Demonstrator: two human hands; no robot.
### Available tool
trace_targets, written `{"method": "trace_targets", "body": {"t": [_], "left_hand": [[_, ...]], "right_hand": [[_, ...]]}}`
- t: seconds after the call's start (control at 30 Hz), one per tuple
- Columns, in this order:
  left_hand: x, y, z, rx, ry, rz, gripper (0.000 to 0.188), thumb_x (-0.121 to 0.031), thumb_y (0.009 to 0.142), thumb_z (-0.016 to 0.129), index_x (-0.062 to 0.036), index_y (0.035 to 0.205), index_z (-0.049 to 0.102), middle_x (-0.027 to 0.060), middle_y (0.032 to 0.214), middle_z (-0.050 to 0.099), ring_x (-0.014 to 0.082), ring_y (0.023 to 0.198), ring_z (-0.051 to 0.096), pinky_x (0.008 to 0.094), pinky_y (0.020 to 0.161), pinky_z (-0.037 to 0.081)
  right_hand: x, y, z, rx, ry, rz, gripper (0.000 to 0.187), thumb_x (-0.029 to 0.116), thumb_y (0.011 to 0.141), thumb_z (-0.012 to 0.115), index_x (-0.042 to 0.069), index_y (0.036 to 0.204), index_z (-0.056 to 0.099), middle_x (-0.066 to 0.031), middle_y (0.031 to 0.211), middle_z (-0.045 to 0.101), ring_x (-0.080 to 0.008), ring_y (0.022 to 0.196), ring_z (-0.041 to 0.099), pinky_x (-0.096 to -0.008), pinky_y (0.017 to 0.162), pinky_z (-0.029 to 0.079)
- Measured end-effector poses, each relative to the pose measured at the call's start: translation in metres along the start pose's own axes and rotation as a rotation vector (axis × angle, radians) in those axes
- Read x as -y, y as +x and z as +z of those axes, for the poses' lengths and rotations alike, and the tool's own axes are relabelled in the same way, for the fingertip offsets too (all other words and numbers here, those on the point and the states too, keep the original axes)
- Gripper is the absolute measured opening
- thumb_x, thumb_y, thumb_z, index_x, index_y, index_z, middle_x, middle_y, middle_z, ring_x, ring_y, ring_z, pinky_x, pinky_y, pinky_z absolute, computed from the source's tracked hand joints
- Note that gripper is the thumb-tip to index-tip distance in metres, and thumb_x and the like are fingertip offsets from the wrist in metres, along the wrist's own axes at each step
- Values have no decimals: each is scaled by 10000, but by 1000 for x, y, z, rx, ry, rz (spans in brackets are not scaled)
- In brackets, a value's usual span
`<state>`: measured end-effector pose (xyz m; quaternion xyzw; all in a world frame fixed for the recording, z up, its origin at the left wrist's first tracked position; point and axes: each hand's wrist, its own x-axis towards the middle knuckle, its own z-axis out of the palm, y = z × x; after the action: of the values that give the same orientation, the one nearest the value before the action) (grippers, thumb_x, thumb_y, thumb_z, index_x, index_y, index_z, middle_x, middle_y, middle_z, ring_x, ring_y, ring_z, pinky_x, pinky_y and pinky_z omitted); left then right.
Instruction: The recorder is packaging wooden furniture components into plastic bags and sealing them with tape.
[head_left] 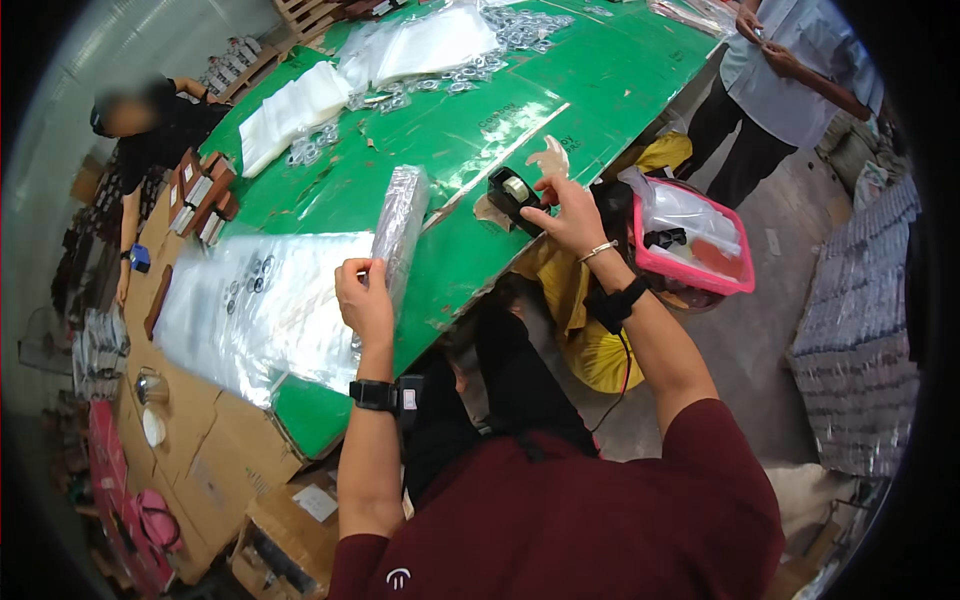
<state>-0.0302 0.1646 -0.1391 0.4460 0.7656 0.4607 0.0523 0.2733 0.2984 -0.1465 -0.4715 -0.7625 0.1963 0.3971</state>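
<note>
The person's left hand point(362, 292) grips the near end of a long plastic-wrapped pack point(398, 232), thumb and fingers closed around it, holding it propped on the green table point(450, 140). The pack lies near the table's front edge, just right of a loose clear sheet point(250, 300) spread flat there. The right hand point(568, 218) reaches to the black tape dispenser point(512, 192), which sits at the table's front edge, right of the pack; its fingertips pinch at the tape roll, though whether a strip is already pulled free is too small to tell. Judging from this, the pack is wrapped but not yet taped shut. Farther back on the table lie stacks of clear bags point(420, 45) and scattered small metal parts. A pink basket point(700, 255) stands on the floor beside the table.
</note>
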Motion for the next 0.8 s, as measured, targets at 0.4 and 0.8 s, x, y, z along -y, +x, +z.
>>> {"method": "trace_targets", "body": {"t": [0.4,0.8], "left_hand": [[-9,-4,5,-70,81,53,145,-225,913,631,-86,922,593,69,916,569,272,876,568,406,786,450],[-10,-3,5,-93,80,59,145,-214,921,630,-72,954,629,59,921,599,216,799,580,355,745,473]], "right_hand": [[7,25,3,80,17,176,338,363,795,753,128,1000,626,15,671,625,-167,661,628,-371,704,399],[-31,-43,-33,260,785,448,229,146,914,687,-10,1079,662,14,920,665,-42,820,592,-204,747,471]]}}
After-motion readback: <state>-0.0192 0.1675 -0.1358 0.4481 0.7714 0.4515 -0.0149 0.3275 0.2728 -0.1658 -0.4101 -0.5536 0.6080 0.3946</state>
